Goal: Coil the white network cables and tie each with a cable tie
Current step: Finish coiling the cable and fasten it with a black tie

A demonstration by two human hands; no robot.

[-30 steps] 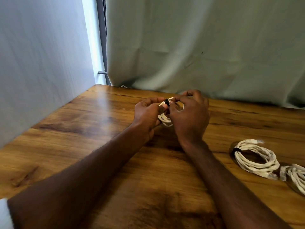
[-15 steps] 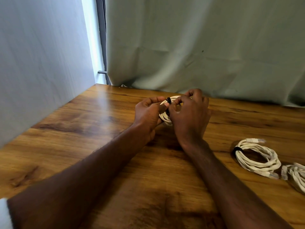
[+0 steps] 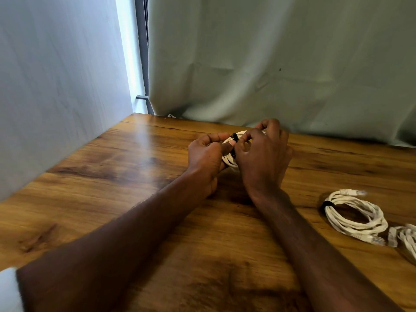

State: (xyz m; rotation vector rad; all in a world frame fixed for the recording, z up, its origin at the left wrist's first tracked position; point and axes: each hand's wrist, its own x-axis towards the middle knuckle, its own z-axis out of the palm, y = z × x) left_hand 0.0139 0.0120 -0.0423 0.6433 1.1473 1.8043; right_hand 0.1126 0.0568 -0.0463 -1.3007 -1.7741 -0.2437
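Both hands hold a coiled white network cable [image 3: 229, 160] just above the wooden table [image 3: 126, 176], near its far edge. My left hand [image 3: 208, 157] grips the coil's left side, thumb pressed on the strands. My right hand [image 3: 263, 158] curls round the coil's right side and pinches at a black cable tie [image 3: 234, 138] wrapped on the top of the coil. Most of the coil is hidden behind my fingers.
A second white coil [image 3: 353, 213] bound with a black tie lies on the table at the right. Another white cable bundle [image 3: 408, 240] is cut off by the right edge. A grey-green curtain [image 3: 270, 64] hangs behind the table, a pale wall at the left.
The hands and coil stayed in nearly the same spot. My right fingers shifted slightly over the black tie, and the coil tilted a little between the hands.
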